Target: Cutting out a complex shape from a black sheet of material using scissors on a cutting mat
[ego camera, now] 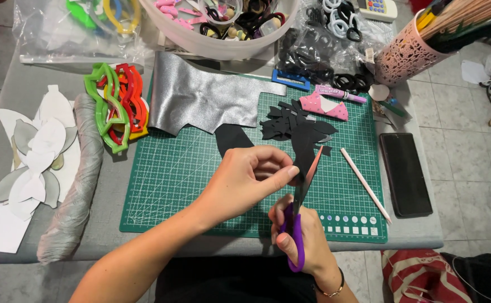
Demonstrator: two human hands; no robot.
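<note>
Grey tabletop (10,101) carries a green cutting mat (178,174). Nearest, the right hand (304,244) grips purple-handled scissors (296,230); the left hand (251,179) pinches a black sheet piece (304,146) over the mat. Farther back lie silver fabric (200,98), a pink labelled tube (340,93) and clear bags (77,31).

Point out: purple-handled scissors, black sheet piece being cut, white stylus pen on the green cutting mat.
purple-handled scissors (296,238), head view, on the purple handle loop.
black sheet piece (303,147), head view, on its middle above the blades.
white stylus pen (365,184), head view, on the middle of its shaft.
</note>
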